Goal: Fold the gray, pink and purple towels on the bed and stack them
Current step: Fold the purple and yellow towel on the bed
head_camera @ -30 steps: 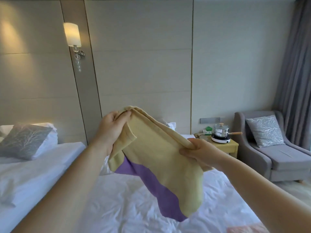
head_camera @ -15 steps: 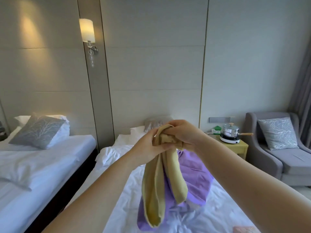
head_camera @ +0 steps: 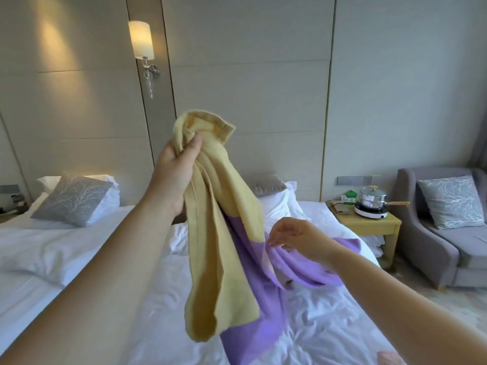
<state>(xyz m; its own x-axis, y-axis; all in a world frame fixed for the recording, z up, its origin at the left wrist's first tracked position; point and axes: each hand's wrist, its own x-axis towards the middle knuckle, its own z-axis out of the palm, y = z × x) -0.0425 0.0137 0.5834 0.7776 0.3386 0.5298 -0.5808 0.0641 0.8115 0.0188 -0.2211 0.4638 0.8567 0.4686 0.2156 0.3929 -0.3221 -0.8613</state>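
My left hand (head_camera: 176,169) is raised at head height and grips the bunched top edge of a towel that is yellow (head_camera: 218,259) in one half and purple (head_camera: 263,312) in the other. The towel hangs down over the white bed (head_camera: 329,325). My right hand (head_camera: 295,238) is lower and to the right, its fingertips pinching the purple edge, which drapes under my wrist. A corner of a pink towel (head_camera: 387,358) shows at the bottom edge. No gray towel is in view.
A second white bed (head_camera: 39,259) with a grey patterned cushion (head_camera: 73,201) stands on the left. At the right are a yellow bedside table (head_camera: 374,225) with a steel pot (head_camera: 371,200) and a grey armchair (head_camera: 448,246). Pillows (head_camera: 274,201) lie at the bed's head.
My hands were together at the towel's top. The left has lifted the top edge higher; the right has let go of it and dropped to the purple edge.
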